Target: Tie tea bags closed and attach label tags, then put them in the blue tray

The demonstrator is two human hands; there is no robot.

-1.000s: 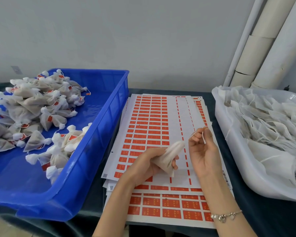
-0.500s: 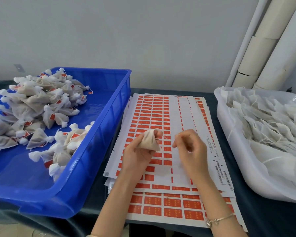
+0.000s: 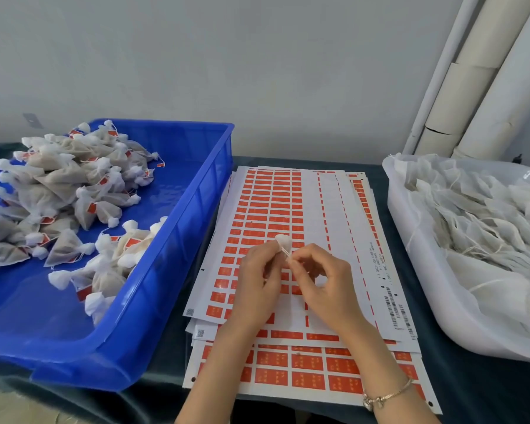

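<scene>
My left hand grips a white tea bag over the label sheets; only its gathered top shows above my fingers. My right hand pinches the bag's white string right beside it, fingers curled. The string runs short and taut between the two hands. The blue tray on the left holds a heap of tied bags with orange tags. Sheets of orange label stickers lie under my hands.
A white tub at the right is filled with untied tea bags and loose strings. More label sheets stick out toward the near edge. White rolls lean against the wall at the back right. A dark cloth covers the table.
The bag went from lying sideways in my left hand to being bunched upright in it. My right hand came in close from the right and now pulls the string at the bag's neck.
</scene>
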